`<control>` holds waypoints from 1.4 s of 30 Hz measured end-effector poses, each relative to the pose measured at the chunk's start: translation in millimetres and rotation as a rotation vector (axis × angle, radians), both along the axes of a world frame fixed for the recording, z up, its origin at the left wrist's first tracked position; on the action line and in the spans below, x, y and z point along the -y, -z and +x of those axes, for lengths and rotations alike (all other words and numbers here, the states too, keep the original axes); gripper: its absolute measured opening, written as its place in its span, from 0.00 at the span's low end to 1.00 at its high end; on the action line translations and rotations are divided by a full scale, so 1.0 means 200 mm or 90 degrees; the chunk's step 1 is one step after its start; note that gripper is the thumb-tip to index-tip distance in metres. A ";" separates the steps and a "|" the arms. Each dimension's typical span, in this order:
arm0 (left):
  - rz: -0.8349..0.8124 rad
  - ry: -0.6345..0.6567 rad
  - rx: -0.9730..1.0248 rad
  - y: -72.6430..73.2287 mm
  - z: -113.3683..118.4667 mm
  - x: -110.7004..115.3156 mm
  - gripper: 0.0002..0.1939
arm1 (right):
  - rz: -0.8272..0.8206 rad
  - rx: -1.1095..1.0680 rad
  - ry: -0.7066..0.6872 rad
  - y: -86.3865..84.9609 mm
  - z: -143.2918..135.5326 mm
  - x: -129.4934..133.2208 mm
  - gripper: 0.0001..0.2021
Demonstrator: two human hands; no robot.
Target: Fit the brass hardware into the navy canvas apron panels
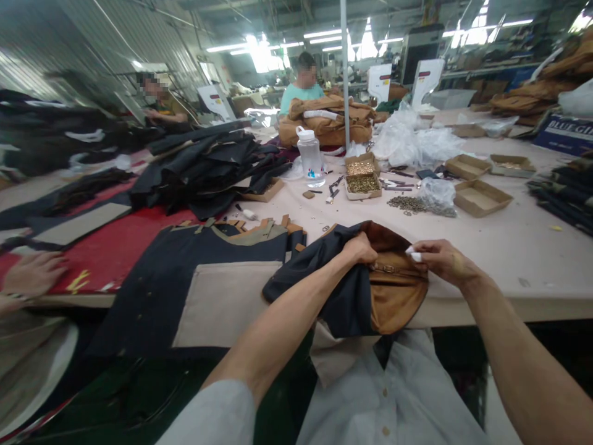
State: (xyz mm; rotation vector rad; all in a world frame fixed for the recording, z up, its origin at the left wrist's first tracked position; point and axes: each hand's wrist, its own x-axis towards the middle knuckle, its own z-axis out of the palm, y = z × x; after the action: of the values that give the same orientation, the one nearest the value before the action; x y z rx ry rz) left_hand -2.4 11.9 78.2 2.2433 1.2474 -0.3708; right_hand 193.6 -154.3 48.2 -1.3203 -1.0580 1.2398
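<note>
A dark navy fabric piece (345, 303) with a tan-brown section (396, 296) lies bunched at the table's front edge. My left hand (360, 248) is closed on its upper part, where the navy and brown meet. A small metal buckle (388, 269) sits on the brown section, between my hands. My right hand (442, 259) is at the right edge of the brown section, its fingers closed, with white coverings on the fingertips; whether it pinches the cloth is hard to tell. Flat to the left lies a navy piece with a beige pocket (227, 303).
Boxes of brass hardware (364, 185), a water bottle (310, 157), loose rings (407, 204) and cardboard trays (482, 198) stand beyond. Dark cloth (199, 167) is piled left, brown bags (324, 123) behind. Another person's hand (34, 272) rests far left; two people are farther back.
</note>
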 end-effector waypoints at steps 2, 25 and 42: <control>0.005 -0.011 0.024 -0.01 -0.01 0.00 0.29 | 0.042 -0.060 0.053 0.01 0.12 0.01 0.19; -0.129 -0.043 0.107 0.01 -0.08 -0.06 0.05 | -0.085 0.864 0.169 0.14 0.47 -1.10 0.14; -0.087 -0.071 0.133 0.05 -0.08 -0.05 0.21 | -0.180 0.995 0.028 0.09 0.54 -1.08 0.13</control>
State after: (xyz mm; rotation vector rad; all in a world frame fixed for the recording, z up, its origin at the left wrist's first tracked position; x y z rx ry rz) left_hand -18.6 22.0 67.7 2.0300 1.1922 -0.1687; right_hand 301.3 62.6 30.2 -2.5842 -1.8432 0.0684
